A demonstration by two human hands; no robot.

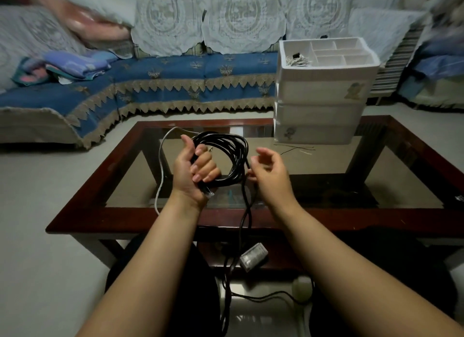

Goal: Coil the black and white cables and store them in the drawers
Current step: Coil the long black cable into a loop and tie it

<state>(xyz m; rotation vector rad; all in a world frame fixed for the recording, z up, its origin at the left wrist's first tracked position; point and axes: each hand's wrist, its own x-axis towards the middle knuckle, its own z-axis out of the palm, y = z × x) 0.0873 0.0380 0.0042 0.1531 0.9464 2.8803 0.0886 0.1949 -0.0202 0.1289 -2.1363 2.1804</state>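
Head view: a blue-covered sofa (155, 73) is seen at the far left, behind a glass-topped coffee table (414, 221). A white cable (160, 166) is draped over the table's near-left part, curving up from the near edge. Beside it, a coiled black cable (226, 146) is gripped by the left hand (193, 168), fingers curled round the loops above the table; a loose strand is left hanging past the near edge. The right hand (271, 173) is held beside the coil, fingers loosely spread, fingertips at the strand. A white drawer unit (321, 95) is placed at the far-right corner.
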